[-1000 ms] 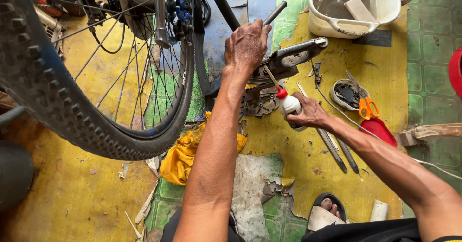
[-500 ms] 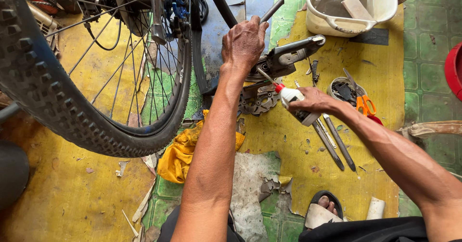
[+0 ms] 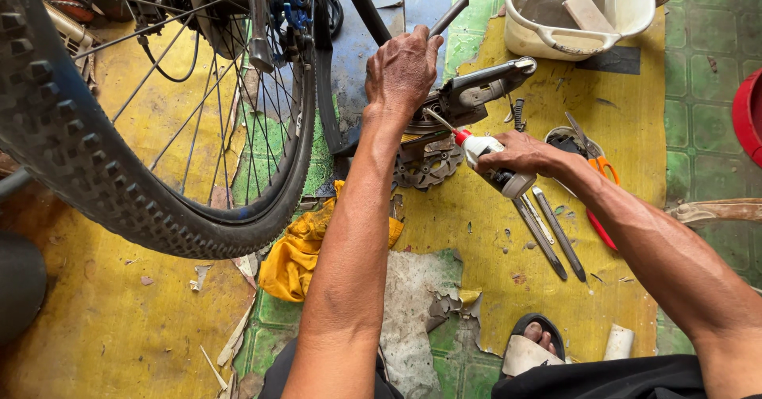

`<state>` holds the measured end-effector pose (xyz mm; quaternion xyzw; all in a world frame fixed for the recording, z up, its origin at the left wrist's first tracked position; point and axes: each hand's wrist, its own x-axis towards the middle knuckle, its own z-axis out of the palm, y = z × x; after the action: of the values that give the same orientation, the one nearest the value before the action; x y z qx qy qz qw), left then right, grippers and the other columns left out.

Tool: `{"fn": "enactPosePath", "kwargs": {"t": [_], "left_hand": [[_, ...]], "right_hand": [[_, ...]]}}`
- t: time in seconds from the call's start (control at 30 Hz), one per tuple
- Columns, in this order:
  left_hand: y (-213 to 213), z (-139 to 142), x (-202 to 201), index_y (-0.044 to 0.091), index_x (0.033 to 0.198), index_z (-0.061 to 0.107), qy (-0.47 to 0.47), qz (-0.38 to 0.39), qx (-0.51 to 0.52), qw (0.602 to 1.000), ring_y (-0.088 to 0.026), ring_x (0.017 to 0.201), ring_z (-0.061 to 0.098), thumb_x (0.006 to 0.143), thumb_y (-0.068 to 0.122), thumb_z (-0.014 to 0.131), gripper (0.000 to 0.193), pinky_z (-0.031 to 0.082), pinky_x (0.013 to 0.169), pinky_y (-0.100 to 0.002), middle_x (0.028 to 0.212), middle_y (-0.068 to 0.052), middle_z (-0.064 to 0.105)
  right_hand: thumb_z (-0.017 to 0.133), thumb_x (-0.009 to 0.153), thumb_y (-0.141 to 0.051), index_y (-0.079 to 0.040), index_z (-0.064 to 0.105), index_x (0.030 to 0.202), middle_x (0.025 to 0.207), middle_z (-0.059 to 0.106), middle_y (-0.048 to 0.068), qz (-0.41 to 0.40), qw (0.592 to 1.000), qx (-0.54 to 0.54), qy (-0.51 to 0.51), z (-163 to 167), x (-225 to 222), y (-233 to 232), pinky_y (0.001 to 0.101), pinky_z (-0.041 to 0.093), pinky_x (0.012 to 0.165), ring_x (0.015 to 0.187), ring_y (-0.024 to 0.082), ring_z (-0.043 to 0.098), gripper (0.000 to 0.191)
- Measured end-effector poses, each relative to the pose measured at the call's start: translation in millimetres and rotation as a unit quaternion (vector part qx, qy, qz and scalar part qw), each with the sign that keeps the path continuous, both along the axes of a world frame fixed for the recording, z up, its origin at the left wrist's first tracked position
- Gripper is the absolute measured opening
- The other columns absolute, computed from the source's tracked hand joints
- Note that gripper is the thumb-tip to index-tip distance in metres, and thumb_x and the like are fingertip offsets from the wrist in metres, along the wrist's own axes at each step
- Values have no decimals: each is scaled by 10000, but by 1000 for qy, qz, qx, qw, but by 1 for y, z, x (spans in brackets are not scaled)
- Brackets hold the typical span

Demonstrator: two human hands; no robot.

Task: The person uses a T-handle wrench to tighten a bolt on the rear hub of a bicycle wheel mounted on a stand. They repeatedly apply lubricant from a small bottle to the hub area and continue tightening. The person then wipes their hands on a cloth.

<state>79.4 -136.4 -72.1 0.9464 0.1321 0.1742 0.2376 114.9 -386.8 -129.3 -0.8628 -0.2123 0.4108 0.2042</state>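
In the head view, the left hand (image 3: 405,70) is closed around the crank assembly (image 3: 468,97), just right of the bicycle wheel (image 3: 159,153). The right hand (image 3: 520,153) grips a small white bottle (image 3: 488,157), whose red-based nozzle touches the metal below the left hand. This looks like the oiling step. The next move probably calls for a gentle squeeze with the nozzle steady. Loose tools (image 3: 552,236) lie further right of the wheel.

Black knobby tyre (image 3: 95,169) over yellow-and-green floor (image 3: 95,320); white bottle (image 3: 488,157) (red nozzle), yellow rag (image 3: 298,248), orange-handled scissors (image 3: 601,167), white tub (image 3: 571,18) nearby
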Motion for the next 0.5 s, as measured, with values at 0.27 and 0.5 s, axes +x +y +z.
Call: {"fn": "enactPosePath", "kwargs": {"t": [0.27, 0.5], "left_hand": [[-1, 1, 0, 131, 1040, 705, 2, 1, -3, 1000, -252, 777, 743, 1026, 420, 536, 335, 611, 692, -452, 819, -95, 730], [0, 2, 0, 138, 1054, 688, 17, -3, -17, 1000, -231, 786, 718, 1044, 441, 514, 350, 601, 709, -446, 825, -75, 711]], "right_hand": [[755, 676, -565, -114, 746, 1112, 928, 774, 126, 45, 998, -16, -35, -8, 4, -4, 422, 586, 737, 825, 269, 734, 628], [805, 676, -487, -116, 694, 1192, 1036, 768, 134, 56, 998, 8, -27, -11, 9, -13, 395, 583, 840, 935, 267, 743, 645]]}}
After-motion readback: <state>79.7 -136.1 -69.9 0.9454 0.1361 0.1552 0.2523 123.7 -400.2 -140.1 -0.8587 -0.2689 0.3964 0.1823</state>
